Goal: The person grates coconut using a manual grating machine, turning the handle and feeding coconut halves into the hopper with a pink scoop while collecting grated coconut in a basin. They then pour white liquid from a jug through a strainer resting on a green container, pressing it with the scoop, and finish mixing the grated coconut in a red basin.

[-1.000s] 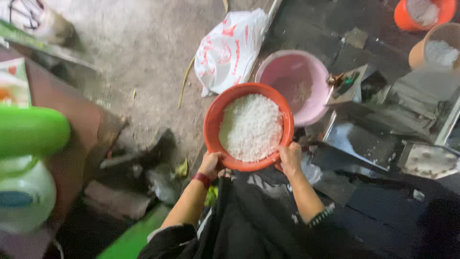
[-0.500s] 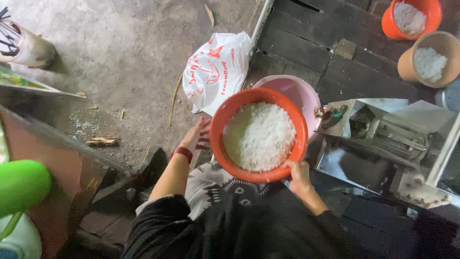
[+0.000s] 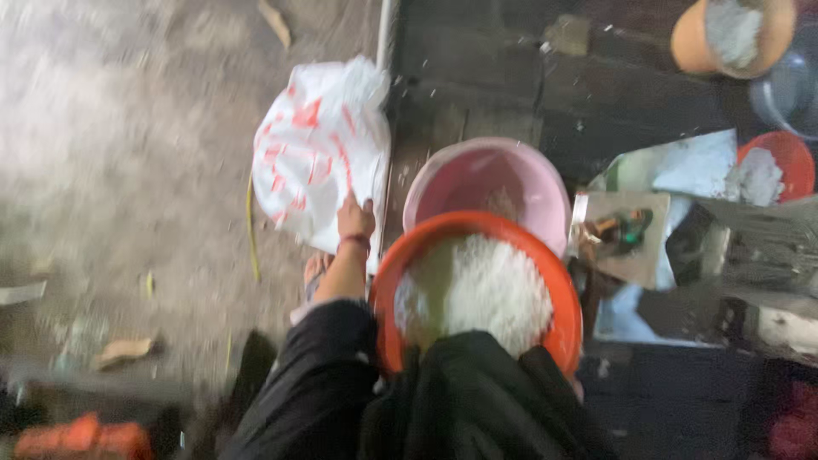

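I see an orange bowl [image 3: 558,281] heaped with white grains [image 3: 477,294]; behind it a pale pink basin [image 3: 486,175]; a white plastic bag [image 3: 319,153] printed in red; my sleeve [image 3: 315,383] black; the floor [image 3: 128,170] dusty grey.

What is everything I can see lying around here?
Orange basin: one, orange, held close to the body, filled with white grains.
Pink basin: one, pink, just beyond the orange basin.
Plastic bag: one, white with red print, on the ground at left.
Tan bowl: one, tan, top right, white contents.
Small orange bowl: one, orange, right edge, white contents.
Left hand: one, on the plastic bag, red wristband.
Right hand: hidden.
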